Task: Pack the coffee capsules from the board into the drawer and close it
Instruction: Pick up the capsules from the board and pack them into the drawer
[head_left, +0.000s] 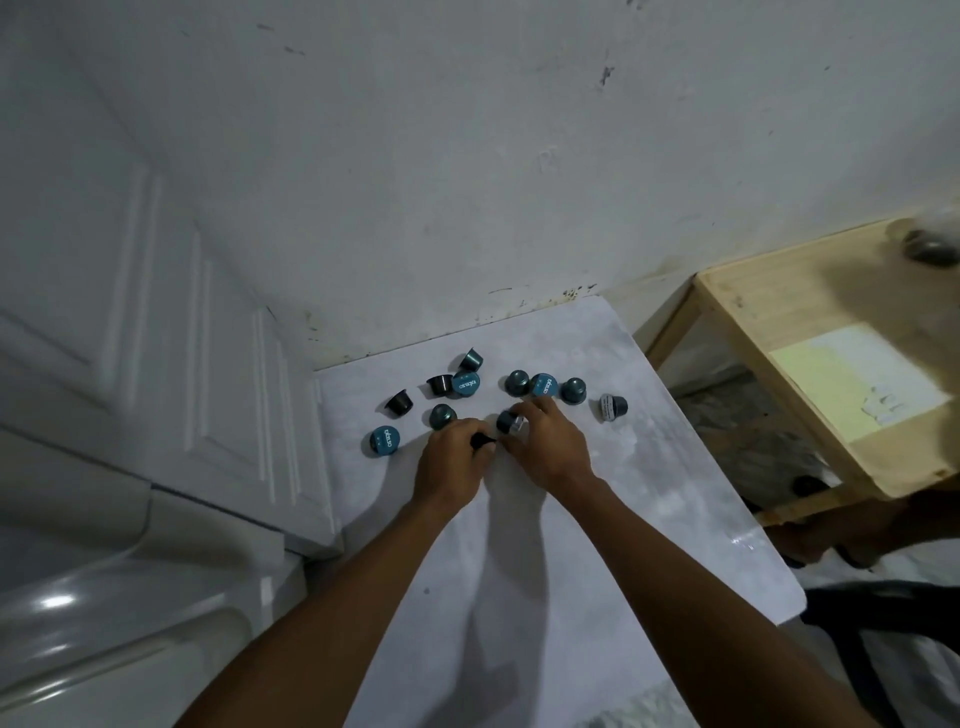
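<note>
Several teal and dark coffee capsules lie scattered at the far end of the white marble-look board (597, 519). My left hand (452, 462) grips a dark capsule (482, 440) in its curled fingers. Beside it, my right hand (545, 447) pinches a dark capsule with a silver rim (509, 422). A teal capsule (385, 440) lies lid-up left of my left hand, and a sideways capsule (613, 406) rests right of my right hand. More capsules (465, 383) cluster just beyond my hands. No drawer can be seen.
A white panelled door (156, 322) stands to the left, a stained white wall (467, 182) behind the board. A wooden stool-like table (810, 332) with a pale paper label stands at the right, with a blurred dark object (930, 249) on its far corner.
</note>
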